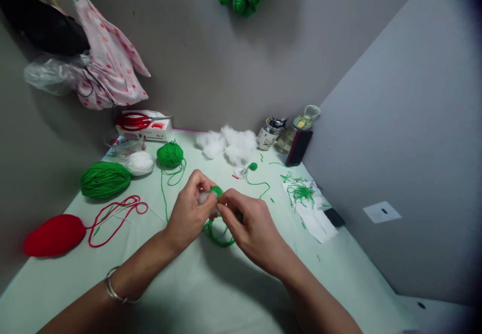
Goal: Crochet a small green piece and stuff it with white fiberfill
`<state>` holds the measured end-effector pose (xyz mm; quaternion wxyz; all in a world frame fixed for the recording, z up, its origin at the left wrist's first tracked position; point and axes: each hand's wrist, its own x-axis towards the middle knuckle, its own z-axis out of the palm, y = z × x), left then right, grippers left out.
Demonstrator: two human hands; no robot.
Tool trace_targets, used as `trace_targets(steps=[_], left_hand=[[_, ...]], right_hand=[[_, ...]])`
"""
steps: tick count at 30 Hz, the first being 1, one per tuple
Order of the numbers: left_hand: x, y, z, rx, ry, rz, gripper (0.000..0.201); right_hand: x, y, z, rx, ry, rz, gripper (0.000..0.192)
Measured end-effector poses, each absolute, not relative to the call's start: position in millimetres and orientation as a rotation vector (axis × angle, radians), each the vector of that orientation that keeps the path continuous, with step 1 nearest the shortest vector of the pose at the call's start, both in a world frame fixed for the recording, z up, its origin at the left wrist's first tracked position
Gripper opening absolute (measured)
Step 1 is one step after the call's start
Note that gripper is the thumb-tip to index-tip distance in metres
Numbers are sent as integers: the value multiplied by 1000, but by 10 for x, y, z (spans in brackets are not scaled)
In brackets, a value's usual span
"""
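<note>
My left hand (190,211) pinches a small green crocheted piece (216,191) with a tuft of white stuffing showing at its left side. My right hand (253,226) meets it from the right, fingertips closed on the same piece and on green yarn. A loop of green yarn (218,237) hangs from the hands onto the pale green table (211,289). A silver bracelet (113,289) is on my left wrist.
Green yarn balls (105,178) (170,154), a white ball (140,163) and a red ball (54,234) lie left. White stuffing (228,143), a cup (269,133), a bottle (295,130) and a phone (298,147) stand behind. Yarn scraps on paper (307,201) lie right. Red scissors (135,120) rest on a box.
</note>
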<state>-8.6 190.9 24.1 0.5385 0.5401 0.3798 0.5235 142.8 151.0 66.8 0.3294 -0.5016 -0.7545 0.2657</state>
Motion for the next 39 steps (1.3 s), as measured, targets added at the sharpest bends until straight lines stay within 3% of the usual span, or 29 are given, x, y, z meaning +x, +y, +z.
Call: trace_targets(steps=[6,18,25,29,39], left_hand=[[-166,1935,325,1124,782,1073,22],[-166,1999,284,1125,718,1047,28],[-74,1934,207,1265,898,1331,27],[-57,1931,209,1242,928,1309,23],[-216,1918,439,1274,761,1085,23]], right_hand=[[1488,1639,565,-1383,-1888,436,19],[1556,1671,629,-1390,-1795,674,20],[1448,1546,648,-1342,-1944,693,19],[1407,1559,607,-1360,-1876,764,18],[1492,1650,608,-1384,-1772,536,25]])
